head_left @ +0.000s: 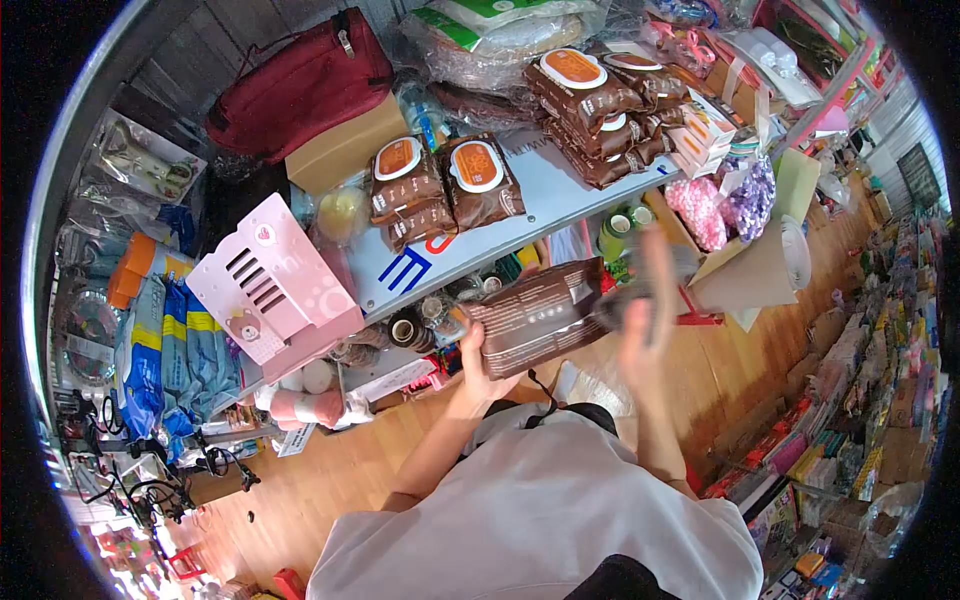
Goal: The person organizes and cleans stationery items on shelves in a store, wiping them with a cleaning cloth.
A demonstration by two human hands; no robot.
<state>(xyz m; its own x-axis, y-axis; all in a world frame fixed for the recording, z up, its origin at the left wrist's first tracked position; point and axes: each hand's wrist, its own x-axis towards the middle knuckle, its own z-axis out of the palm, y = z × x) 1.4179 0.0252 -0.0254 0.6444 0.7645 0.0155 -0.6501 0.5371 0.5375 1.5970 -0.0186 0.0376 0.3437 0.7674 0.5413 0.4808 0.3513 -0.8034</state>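
My left hand [484, 357] is closed on the near left edge of a brown pack of wet wipes [540, 318], held in front of the shelf with its printed back facing up. At the pack's right end, my right hand [646, 315] is smeared by motion. In its fingers is a dark grey thing [628, 303], too blurred to name, which overlaps or lies close beside the pack. Matching wipes packs with orange-and-white lids [476, 168] lie on the grey shelf [465, 262] ahead, and more are in a stack [598, 115] farther right.
A pink box [275, 280] stands at the shelf's left end, near a dark red bag [305, 80]. Cups [405, 330] sit on a lower level. To the right is an open cardboard box [750, 262] below pink and purple bead bags [697, 210]. Wooden floor [745, 370] lies beyond.
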